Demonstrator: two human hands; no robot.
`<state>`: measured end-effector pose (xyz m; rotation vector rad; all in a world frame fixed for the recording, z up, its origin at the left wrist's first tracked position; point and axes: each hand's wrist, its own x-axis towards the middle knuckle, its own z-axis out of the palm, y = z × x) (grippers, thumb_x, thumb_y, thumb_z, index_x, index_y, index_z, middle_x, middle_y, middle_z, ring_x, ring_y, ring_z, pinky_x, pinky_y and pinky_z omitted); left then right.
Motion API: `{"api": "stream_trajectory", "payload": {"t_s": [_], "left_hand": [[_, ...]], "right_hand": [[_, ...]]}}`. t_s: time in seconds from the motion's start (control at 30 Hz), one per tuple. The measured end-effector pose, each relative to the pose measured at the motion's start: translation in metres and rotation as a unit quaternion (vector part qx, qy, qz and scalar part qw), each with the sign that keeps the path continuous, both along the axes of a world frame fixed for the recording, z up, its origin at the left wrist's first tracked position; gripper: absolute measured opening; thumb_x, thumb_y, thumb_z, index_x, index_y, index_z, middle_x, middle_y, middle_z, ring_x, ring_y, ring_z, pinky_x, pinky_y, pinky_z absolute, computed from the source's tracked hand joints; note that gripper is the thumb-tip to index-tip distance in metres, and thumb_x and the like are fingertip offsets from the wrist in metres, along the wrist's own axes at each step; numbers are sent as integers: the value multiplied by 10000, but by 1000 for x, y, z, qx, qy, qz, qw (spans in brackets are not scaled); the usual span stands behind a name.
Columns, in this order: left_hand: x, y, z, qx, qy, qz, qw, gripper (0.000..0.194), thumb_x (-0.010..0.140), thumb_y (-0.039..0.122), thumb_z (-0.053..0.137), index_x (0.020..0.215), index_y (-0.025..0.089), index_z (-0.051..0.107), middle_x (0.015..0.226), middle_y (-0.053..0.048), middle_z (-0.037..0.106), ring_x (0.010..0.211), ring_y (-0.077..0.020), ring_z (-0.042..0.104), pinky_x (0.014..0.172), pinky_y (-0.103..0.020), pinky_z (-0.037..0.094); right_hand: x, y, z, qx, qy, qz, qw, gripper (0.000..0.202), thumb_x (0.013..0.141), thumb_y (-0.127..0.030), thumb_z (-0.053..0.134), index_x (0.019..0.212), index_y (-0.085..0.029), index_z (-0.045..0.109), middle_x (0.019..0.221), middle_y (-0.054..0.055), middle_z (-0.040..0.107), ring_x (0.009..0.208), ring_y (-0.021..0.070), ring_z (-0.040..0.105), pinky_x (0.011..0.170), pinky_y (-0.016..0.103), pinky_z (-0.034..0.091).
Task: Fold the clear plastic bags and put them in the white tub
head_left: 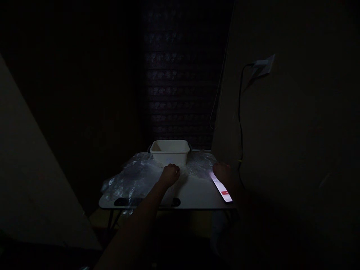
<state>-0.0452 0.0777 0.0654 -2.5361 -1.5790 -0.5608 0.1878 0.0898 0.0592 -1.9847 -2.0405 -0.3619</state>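
In dim light my left hand [170,175] is over the middle of a small white table [197,193], just in front of a white plastic basin [168,159]. Its fingers are curled closed, and what they hold, if anything, is hidden. Clear plastic sheeting [132,176] lies crumpled on the left of the table and beside the basin on the right. At the table's right edge my right hand [222,172] is closed at the far end of a phone [222,189] with a lit screen. Shadow hides what its fingers grip, if anything.
A dark slatted blind [165,82] hangs behind the table. On the right wall, a black cable [240,112] runs down from a wall socket [263,66]. Dark slots [128,202] show along the table's front edge, with some sheeting draped over it.
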Motion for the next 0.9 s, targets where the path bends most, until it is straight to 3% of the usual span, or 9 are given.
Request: {"api": "stream_trajectory", "payload": {"t_s": [0.07,0.17,0.3,0.43,0.53,0.77,0.9], "left_hand": [[4,-2,1,5,-32,-15,999,233,675,179,377,862,148,512,876,-53,537,834,-155,453,735,-276,335],[12,-9,2,12,-90,-54,994,351,664,245,423,1002,148,414,979,-60,484,905,-158,417,780,-277,315],[27,-18,2,18,-131,-101,986,507,628,352,467,1068,140,331,1065,-80,413,972,-179,363,816,-298,288],[34,-20,2,35,-150,-71,986,420,676,295,406,1047,107,347,1039,-97,422,958,-170,373,808,-290,297],[32,-20,6,30,-135,-43,989,295,671,201,384,951,121,434,939,-76,483,903,-159,413,791,-277,312],[36,-29,11,43,-161,-66,984,477,608,233,461,1057,140,327,1041,-75,423,964,-173,370,800,-289,306],[32,-23,13,45,-125,-22,991,359,618,107,399,975,124,428,965,-67,473,910,-144,412,775,-239,324]], "right_hand": [[-9,-5,12,8,0,8,1000,244,686,-131,327,714,-143,569,770,88,576,745,170,481,646,295,282],[-24,-14,28,34,17,72,997,223,674,-155,351,645,-165,572,717,54,590,716,148,484,665,277,262],[-44,-24,38,78,53,142,985,204,676,-202,371,679,-181,574,723,32,592,750,145,467,720,282,225],[-59,-29,40,69,79,208,972,171,664,-201,402,687,-198,571,731,-1,589,760,130,456,729,266,217],[-65,-32,42,69,79,219,970,160,660,-190,412,687,-200,569,733,-6,582,768,129,449,727,267,212],[-73,-42,46,76,80,231,967,154,665,-198,413,671,-192,566,714,1,569,751,130,446,704,264,228],[-70,-42,47,97,110,225,963,139,657,-200,422,658,-191,560,724,-1,572,753,128,454,709,264,236]]}}
